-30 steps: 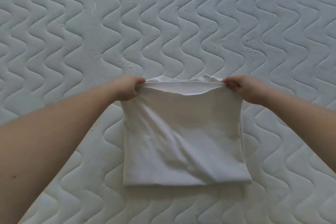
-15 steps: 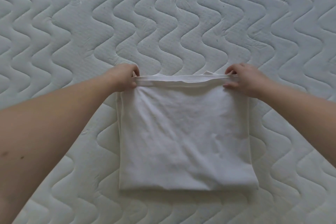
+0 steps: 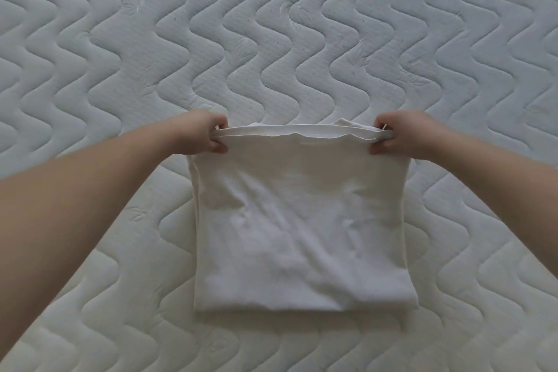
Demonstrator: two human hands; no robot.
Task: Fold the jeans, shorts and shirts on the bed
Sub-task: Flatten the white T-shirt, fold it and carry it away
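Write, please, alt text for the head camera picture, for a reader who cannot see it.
Two bare hands, the left hand and the right hand, grip the far corners of a folded white shirt. The shirt lies on a pale quilted mattress with a wavy stitch pattern.

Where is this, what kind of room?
Probably a bedroom: a bare quilted mattress fills the view, and both hands, left and right, grip a folded white shirt on it.

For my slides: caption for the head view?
Both hands, left hand and right hand, grip the far edge of a folded white shirt on a quilted mattress.
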